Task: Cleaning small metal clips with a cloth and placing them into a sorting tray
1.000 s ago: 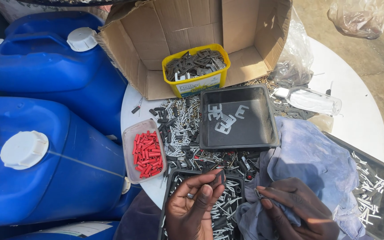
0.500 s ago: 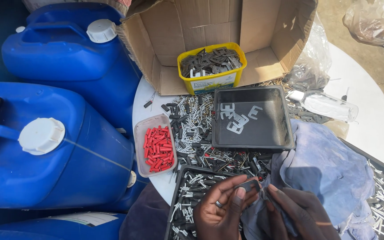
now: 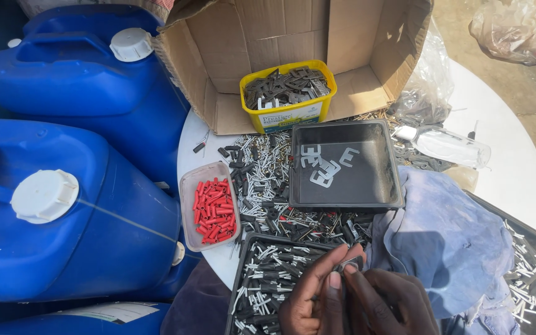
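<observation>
Both hands meet low in the view — the left hand (image 3: pixel 308 298) and right hand (image 3: pixel 386 301) pinch one small grey clip piece (image 3: pixel 350 267) between their fingertips, just over the near black tray (image 3: pixel 243 279) of pins. Best to keep the grip light and close above that tray — a slipped piece would likely vanish among the loose pins (image 3: pixel 262 180) on the white table (image 3: pixel 504 155).

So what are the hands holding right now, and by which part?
Both hands pinch one small grey part between fingertips, above the black tray; which part of it can't be told.
</observation>
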